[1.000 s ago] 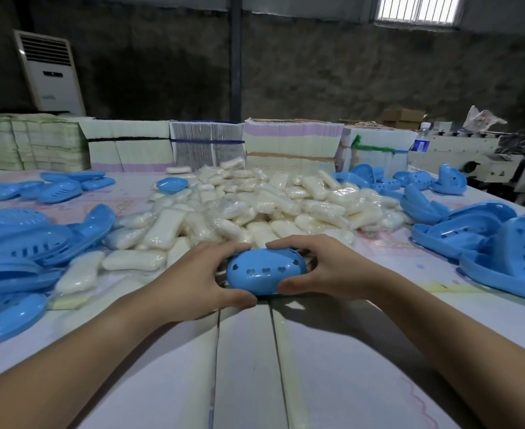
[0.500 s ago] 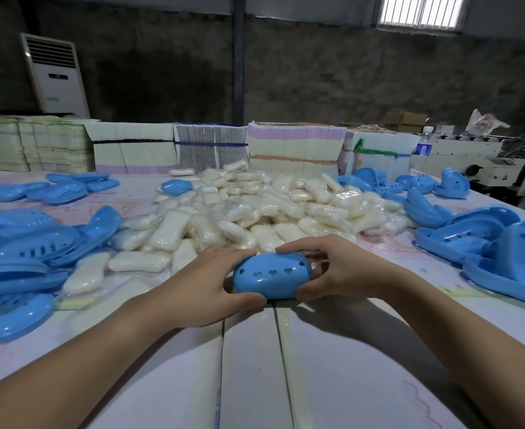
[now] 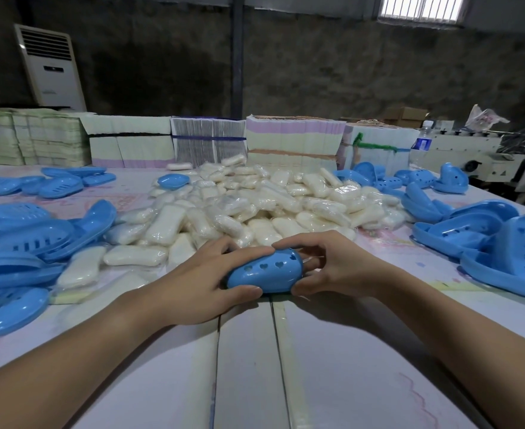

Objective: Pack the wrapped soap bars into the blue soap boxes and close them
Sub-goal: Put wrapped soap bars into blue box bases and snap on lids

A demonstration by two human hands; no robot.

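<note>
Left hand (image 3: 202,283): gripping the closed blue soap box (image 3: 266,270).
Right hand (image 3: 332,267): gripping its other end.
Box: lying on the table (image 3: 348,366), before the wrapped soap pile (image 3: 255,205).

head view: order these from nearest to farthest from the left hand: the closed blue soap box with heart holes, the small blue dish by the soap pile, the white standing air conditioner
1. The closed blue soap box with heart holes, gripped by the left hand at the table's near middle.
2. The small blue dish, at the soap pile's far left edge.
3. The white standing air conditioner, against the back wall, far left.
</note>
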